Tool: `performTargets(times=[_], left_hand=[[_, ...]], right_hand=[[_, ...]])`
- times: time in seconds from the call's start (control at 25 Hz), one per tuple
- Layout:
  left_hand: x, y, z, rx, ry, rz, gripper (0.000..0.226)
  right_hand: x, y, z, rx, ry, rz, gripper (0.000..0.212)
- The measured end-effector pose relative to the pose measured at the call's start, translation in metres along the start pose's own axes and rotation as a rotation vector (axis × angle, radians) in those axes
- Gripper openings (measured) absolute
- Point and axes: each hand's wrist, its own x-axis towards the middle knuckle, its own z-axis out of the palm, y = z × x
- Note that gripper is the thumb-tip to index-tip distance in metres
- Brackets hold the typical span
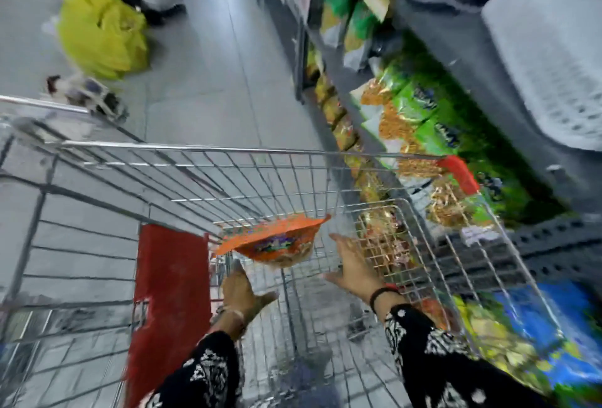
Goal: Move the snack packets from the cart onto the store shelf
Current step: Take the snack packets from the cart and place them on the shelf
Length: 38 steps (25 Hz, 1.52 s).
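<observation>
Closest to you are your two forearms in black sleeves with a white pattern, reaching down into the silver wire shopping cart (228,160). Your left hand (242,290) is spread, fingers pointing toward the packet, thumb out to the side; it grips nothing. Your right hand (353,266), with a dark bracelet at the wrist, is spread as well, palm turned inward, also empty. Between and just beyond the two hands sits an orange snack packet with a clear window at its bottom (277,241). The left fingertips look very near its lower edge, but motion blur keeps me from saying whether they touch. Whether the packet rests on the cart's wire or is in the air, I cannot tell.

To the left of it stands the red plastic flap of the cart's child seat (169,280). Apart from that one packet, the cart basket shows only wire and the floor beneath, so I judge you are near the end: this looks like the last packet to move.

Beyond the cart's right side runs the grey metal store shelf (540,245), already lined with green and gold snack bags (420,114) in a long row. Further off on the grey floor lies a yellow plastic bag (101,33).

What remains, by my reading, is to close both hands on the orange packet and carry it right onto the shelf.
</observation>
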Motion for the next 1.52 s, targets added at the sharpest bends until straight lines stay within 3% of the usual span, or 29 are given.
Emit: performTargets(times=[0.12,0.24,0.32,0.48,0.56,0.76,0.88,1.12,1.32,1.52], left_hand=[[0.04,-0.012,0.011,-0.146,0.1,0.012,0.136],[0.062,-0.01,0.013,-0.116,0.025,0.098,0.093],[0.075,-0.013,0.018,-0.124,0.038,0.13,0.07],[0.081,-0.004,0.025,-0.2,0.154,0.029,0.04],[0.076,0.01,0.023,-0.16,0.166,0.012,0.036],[0.024,0.061,0.014,-0.085,0.048,0.253,0.055],[-0.026,0.116,0.01,-0.123,-0.065,0.443,0.068],[-0.175,0.238,0.021,-0.13,-0.352,0.859,0.063],[-0.298,0.299,0.09,-0.047,-0.648,1.104,0.045],[-0.414,0.329,0.184,0.017,-0.921,1.253,0.054]], right_hand=[[0.049,0.004,0.019,-0.014,-0.072,-0.009,0.102],[0.081,0.007,0.036,0.047,-0.099,-0.027,0.116],[0.093,0.004,0.04,0.176,-0.088,-0.011,0.106],[0.088,-0.008,0.033,0.187,0.013,0.031,0.049],[0.075,-0.006,0.026,0.184,0.014,0.04,0.044],[0.002,-0.002,-0.031,0.195,0.11,-0.015,0.053],[-0.069,-0.002,-0.076,0.265,0.247,-0.017,0.056],[-0.277,0.023,-0.148,0.308,0.707,0.046,0.049],[-0.448,0.061,-0.144,0.368,1.046,0.175,0.037],[-0.59,0.105,-0.112,0.363,1.409,0.423,0.04]])
